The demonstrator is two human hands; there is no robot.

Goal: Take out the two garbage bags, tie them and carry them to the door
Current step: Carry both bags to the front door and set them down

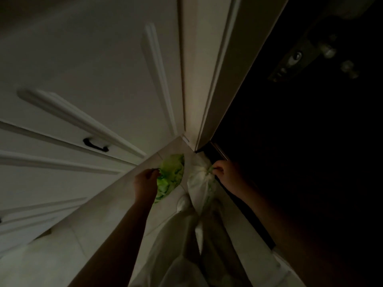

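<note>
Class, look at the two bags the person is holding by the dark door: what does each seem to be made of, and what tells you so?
The green bag looks like thin, glossy plastic film: crumpled with bright highlights. The white bag looks like thin, matte plastic, gathered into folds at its tied neck; dim light leaves that open.

No readable text, labels or numbers anywhere, view dim, bags and door seemingly unmarked

Thin crinkled plastic green bag [173, 175], white bag [202, 183].
</note>
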